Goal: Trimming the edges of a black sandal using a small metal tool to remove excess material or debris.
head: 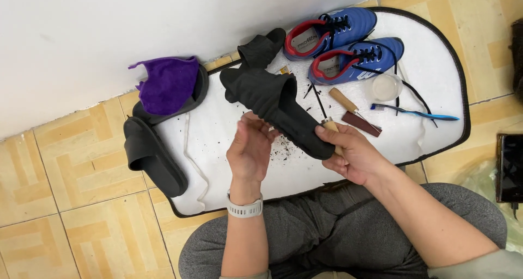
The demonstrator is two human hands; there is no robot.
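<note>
Left hand grips the black rubber slide sandal mid-sole, held above the white black-edged mat, approx. centre. Right hand closed on sandal's near end w/ a wooden-handled tool. Dark crumbs on mat below.

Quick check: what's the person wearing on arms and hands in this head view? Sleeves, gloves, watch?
Both hands are bare, no gloves. The left hand has a white band, apparently a watch strap, around the wrist; no rings can be made out. The right hand wears nothing visible. Both forearms are uncovered; pale sleeve edges show only at the bottom of the frame, near the elbows.
</note>
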